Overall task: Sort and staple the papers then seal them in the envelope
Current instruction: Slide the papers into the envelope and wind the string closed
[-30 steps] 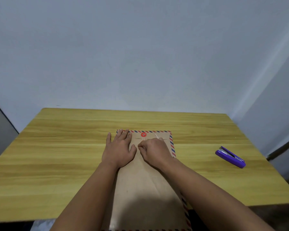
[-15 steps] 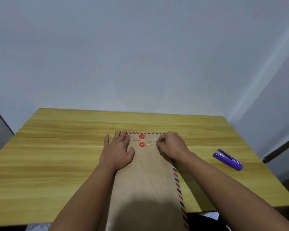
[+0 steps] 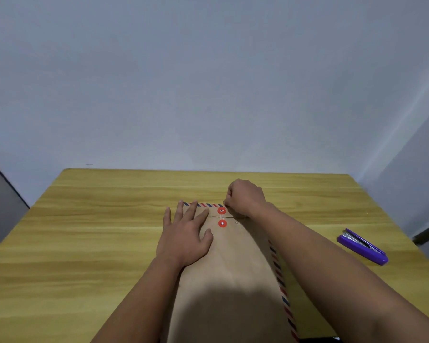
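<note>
The fingers (image 3: 227, 203) of the right hand (image 3: 245, 198) are curled tight and a thin string (image 3: 229, 217) seems to be pinched by them, just beside the top red button (image 3: 221, 210) at the far end of the brown envelope (image 3: 233, 263). The fingers of the left hand (image 3: 183, 233) are spread out straight and are pressed flat on the envelope, left of the two red buttons. The envelope is laid long-ways in the middle of the yellow wooden worktop (image 3: 84, 243), and a purple stapler (image 3: 362, 246) is seen well apart on the right.
</note>
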{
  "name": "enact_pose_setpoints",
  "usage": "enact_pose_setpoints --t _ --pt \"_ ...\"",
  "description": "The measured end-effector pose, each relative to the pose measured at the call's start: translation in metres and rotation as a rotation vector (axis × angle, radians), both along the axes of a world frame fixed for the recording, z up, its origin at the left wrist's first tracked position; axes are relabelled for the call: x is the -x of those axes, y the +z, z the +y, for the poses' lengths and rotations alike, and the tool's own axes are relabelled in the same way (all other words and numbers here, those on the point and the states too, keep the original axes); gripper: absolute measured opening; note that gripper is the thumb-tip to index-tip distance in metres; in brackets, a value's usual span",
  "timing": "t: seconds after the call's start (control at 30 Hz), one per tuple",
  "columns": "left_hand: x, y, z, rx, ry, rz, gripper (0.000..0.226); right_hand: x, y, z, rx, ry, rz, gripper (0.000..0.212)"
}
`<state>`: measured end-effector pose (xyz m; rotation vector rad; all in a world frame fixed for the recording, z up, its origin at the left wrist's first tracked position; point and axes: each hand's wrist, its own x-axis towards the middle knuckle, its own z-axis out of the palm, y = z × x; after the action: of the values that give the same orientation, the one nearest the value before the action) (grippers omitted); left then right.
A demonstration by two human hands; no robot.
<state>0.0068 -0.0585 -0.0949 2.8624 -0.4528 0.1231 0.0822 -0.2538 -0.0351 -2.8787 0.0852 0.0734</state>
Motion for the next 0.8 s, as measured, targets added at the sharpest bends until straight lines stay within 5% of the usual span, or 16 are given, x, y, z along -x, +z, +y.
enact_pose_setpoints --t 0.33,0.8 --pt "0.001 0.004 -0.001 0.011 0.018 0.040 0.069 0.028 -0.009 0.044 0.180 0.168 -0.095 0.010" --pt "0.002 0.007 -0.002 -0.014 0.037 0.066 0.074 0.100 -0.014 -0.018 0.572 0.443 -0.272 0.025"
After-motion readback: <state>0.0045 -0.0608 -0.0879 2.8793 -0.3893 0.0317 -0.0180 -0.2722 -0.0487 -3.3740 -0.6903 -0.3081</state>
